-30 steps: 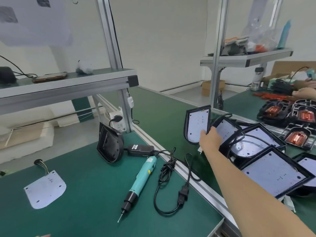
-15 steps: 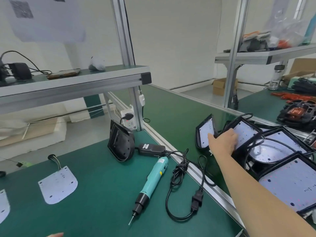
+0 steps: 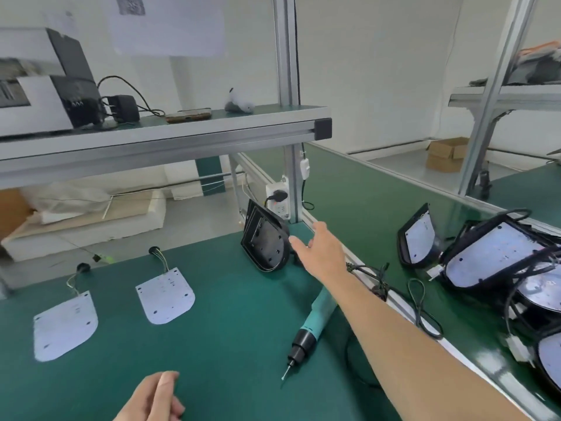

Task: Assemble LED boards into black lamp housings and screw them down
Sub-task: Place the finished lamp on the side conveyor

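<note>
An empty black lamp housing (image 3: 267,242) stands on edge near the upright post. My right hand (image 3: 318,249) reaches toward it with fingers spread and relaxed, fingertips just right of its rim, holding nothing. Two white LED boards lie flat on the green mat: one (image 3: 165,294) at the centre-left and one (image 3: 64,326) further left, each with a short wire lead. My left hand (image 3: 151,399) hovers low at the bottom edge, fingers loosely curled, empty. A teal electric screwdriver (image 3: 312,325) lies under my right forearm.
Several finished housings with boards (image 3: 491,256) and one standing alone (image 3: 417,238) sit on the conveyor at right, tangled with black cables (image 3: 422,311). A power strip (image 3: 277,197) hangs on the post. An aluminium shelf (image 3: 170,138) overhangs the bench.
My right hand let go of the finished housing on the conveyor and swung left toward the empty housing. The view turned left; my left hand rose into view.
</note>
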`<state>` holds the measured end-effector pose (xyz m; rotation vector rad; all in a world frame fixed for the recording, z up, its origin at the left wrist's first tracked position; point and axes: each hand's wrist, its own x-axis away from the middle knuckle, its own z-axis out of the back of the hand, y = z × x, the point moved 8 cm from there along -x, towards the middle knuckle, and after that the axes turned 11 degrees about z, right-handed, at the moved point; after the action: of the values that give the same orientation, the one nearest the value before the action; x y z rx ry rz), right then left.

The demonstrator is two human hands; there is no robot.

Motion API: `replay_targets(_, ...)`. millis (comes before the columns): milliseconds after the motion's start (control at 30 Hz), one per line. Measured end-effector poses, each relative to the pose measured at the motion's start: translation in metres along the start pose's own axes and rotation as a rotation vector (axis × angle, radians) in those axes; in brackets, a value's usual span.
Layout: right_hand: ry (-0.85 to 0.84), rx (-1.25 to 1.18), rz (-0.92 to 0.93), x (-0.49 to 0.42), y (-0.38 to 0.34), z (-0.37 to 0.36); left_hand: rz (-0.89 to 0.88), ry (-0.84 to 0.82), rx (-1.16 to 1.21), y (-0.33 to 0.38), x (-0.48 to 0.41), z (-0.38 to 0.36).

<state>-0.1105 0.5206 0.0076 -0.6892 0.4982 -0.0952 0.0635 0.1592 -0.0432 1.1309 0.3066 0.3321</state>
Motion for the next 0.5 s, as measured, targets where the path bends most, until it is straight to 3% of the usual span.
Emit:
replay_targets(167, -0.124, 0.009, -0.102, -0.005, -0.018, -0.055, 0.118, -0.018, 0.074, -0.014, -0.006, 0.0)
replay_targets(500, -0.073, -0.262, -0.212, 0.019, -0.023, -0.055, 0.189, -0.084, 0.07, -0.027, -0.008, -0.002)
